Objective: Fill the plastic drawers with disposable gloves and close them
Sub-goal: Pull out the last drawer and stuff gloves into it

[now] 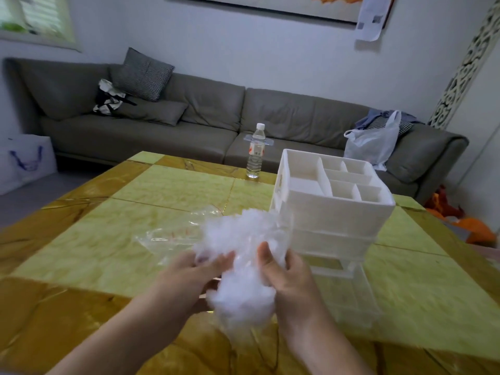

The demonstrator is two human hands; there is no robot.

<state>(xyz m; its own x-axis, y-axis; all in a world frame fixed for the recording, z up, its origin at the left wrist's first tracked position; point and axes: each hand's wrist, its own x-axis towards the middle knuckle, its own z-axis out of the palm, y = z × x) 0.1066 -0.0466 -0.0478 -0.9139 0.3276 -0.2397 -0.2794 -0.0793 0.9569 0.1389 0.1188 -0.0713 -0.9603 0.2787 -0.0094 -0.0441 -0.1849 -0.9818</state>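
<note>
A crumpled bundle of clear disposable gloves point(243, 266) hangs over the yellow table point(162, 190), held between both hands. My left hand point(189, 277) grips its left side with curled fingers. My right hand point(284, 274) pinches its right side, thumb on top. An empty clear plastic bag point(167, 234) lies on the table just behind the bundle. To the right stands the white plastic drawer unit point(332, 209), its top tray split into several compartments. A clear lower drawer point(349, 290) is pulled out toward me, right of my right hand.
A water bottle point(255, 152) stands at the table's far edge. Behind it runs a grey sofa point(205, 115) with cushions and a white plastic bag point(373, 142). Orange items point(470, 228) lie on the floor at right.
</note>
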